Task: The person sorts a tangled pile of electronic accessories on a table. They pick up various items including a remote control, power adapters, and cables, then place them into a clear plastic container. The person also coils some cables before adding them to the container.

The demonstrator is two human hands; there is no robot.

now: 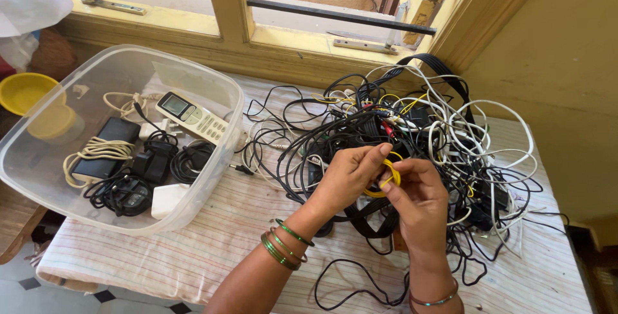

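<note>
My left hand and my right hand meet over a table, both pinching a small coil of yellow cable held between the fingertips. Green bangles circle my left wrist and one sits on my right. Just behind and under the hands lies a big tangle of black, white and grey cables, spread over the right half of the striped cloth.
A clear plastic tub at the left holds a white remote, coiled cords, black adapters and a white charger. A yellow bowl sits beyond it. A barred window frame runs along the back; a wall stands at the right.
</note>
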